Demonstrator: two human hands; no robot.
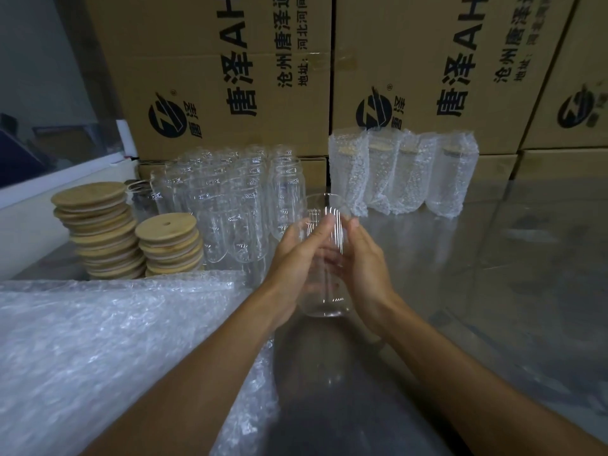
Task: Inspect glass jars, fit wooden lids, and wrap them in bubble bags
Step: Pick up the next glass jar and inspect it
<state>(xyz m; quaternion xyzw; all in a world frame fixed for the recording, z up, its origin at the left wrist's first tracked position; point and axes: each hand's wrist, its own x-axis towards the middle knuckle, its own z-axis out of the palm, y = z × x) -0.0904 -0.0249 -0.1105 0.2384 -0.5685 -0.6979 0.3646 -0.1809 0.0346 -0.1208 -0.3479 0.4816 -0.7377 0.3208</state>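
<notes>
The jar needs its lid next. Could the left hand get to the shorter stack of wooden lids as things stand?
Probably yes, once it lets go: the left hand grips the jar now, but the shorter lid stack sits uncovered to its left, with nothing between.

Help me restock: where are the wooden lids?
In two stacks of wooden lids at the table's left, beside the bare glass jars and behind the bubble bags.

The clear glass jar (324, 258) held at the centre is streaked with motion blur, and the hands (332, 258) on either side cover its flanks, so its surface cannot be read. At twelve o'clock the brown cardboard cartons (230, 77) are cut off by the top edge, their black print incomplete. At eight o'clock the sheet of clear bubble wrap (98, 340) runs off the left and bottom edges, hiding the grey worktop (493, 274) beneath.
</notes>
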